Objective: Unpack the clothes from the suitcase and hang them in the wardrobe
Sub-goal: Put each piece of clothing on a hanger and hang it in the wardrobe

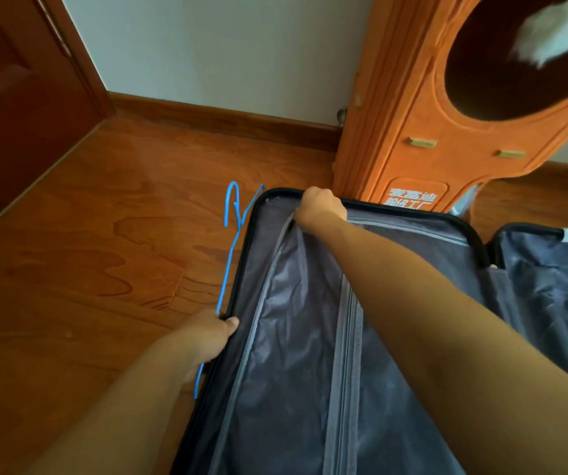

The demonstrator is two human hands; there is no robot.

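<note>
A black suitcase (245, 241) lies open on the wooden floor, its near half covered by a grey zipped lining divider (296, 337). My right hand (322, 207) reaches to the far left corner of that divider and pinches it at the zip, lifting the fabric a little. My left hand (207, 337) grips the suitcase's left rim together with a thin blue wire hanger (229, 255) that lies along the rim on the floor. No clothes show; the divider hides what is under it. The other half (549, 286) shows dark blue lining at the right.
An orange cat-tree cabinet (412, 132) with a round opening and white fur inside stands just behind the suitcase. A dark wooden door (18, 97) is at the far left. Bare wooden floor (104, 234) stretches to the left of the suitcase.
</note>
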